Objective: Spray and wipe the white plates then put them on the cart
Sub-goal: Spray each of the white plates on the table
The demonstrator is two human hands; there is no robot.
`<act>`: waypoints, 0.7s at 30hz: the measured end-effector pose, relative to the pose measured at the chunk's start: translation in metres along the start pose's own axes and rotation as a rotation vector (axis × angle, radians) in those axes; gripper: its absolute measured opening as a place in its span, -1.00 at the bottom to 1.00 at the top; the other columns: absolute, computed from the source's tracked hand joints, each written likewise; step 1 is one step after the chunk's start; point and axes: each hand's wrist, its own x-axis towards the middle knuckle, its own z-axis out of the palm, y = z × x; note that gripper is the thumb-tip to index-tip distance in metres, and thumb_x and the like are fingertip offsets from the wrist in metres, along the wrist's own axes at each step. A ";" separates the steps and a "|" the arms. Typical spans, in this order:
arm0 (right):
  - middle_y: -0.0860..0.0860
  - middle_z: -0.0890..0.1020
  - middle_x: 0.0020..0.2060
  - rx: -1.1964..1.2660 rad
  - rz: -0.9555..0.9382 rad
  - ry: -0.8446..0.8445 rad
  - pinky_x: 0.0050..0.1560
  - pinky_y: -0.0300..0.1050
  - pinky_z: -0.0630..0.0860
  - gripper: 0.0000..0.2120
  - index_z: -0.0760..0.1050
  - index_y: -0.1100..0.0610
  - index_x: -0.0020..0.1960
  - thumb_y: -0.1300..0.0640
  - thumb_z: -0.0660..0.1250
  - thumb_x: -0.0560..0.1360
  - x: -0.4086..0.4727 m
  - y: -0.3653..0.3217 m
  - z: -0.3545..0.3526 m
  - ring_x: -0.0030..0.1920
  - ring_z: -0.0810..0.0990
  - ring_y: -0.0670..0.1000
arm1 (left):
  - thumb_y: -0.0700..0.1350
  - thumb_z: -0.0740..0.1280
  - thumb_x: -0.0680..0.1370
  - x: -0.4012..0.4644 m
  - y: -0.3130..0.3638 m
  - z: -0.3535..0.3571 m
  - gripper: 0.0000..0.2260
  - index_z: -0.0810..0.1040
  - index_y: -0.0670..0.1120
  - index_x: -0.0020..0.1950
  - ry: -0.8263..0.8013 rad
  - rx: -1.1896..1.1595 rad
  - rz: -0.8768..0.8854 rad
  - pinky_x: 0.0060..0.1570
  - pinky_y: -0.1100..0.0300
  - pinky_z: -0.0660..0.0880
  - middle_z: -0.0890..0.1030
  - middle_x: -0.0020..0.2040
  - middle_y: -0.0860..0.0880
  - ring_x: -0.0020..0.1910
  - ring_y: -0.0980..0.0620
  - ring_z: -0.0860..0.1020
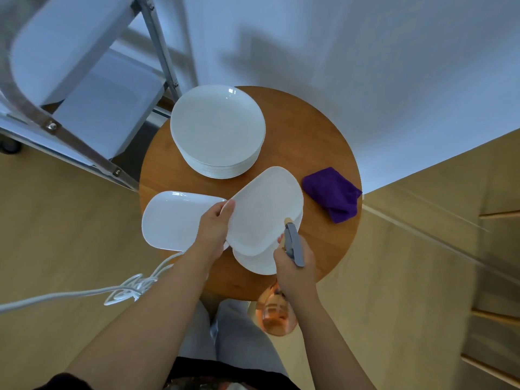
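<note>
My left hand grips the left edge of a white oblong plate and holds it tilted above the round wooden table. My right hand grips an orange spray bottle; its grey nozzle points at the plate's lower edge. Under the tilted plate lie more oblong plates. Another white oblong plate lies flat at the table's left. A stack of round white plates stands at the back. A folded purple cloth lies at the right.
A metal cart with white shelves stands at the back left, close to the table. A white cable runs across the wooden floor at the left. A white wall rises behind the table. Wooden slats show at the right.
</note>
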 end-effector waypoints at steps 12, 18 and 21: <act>-0.11 0.47 -0.31 -0.167 -0.149 -0.146 -0.38 -0.38 0.45 -0.77 0.35 -0.11 -0.16 0.20 0.30 0.46 -0.027 -0.018 0.041 -0.33 0.49 -0.02 | 0.05 0.33 0.44 0.005 0.014 -0.045 -0.45 0.43 -0.13 0.39 -0.345 -0.657 -0.277 -0.11 0.01 0.62 0.59 0.20 -0.15 0.13 -0.12 0.60; -0.07 0.36 -0.43 -0.200 -0.054 -0.185 -0.48 -0.39 0.32 -0.80 0.34 0.01 -0.25 0.26 0.28 0.44 -0.044 -0.015 0.060 -0.46 0.37 -0.13 | 0.04 0.23 0.59 0.010 0.026 -0.065 -0.73 0.59 -0.06 0.16 -0.359 -0.681 -0.230 -0.03 -0.03 0.62 0.66 0.11 -0.11 0.08 -0.11 0.64; -0.02 0.39 -0.42 -0.125 -0.068 -0.100 -0.47 -0.36 0.34 -0.78 0.37 0.04 -0.23 0.33 0.28 0.43 -0.050 -0.015 0.059 -0.46 0.37 -0.16 | 0.01 0.24 0.60 0.012 0.027 -0.081 -0.77 0.63 -0.05 0.09 -0.330 -0.680 -0.237 -0.04 -0.05 0.62 0.67 0.08 -0.10 0.04 -0.11 0.65</act>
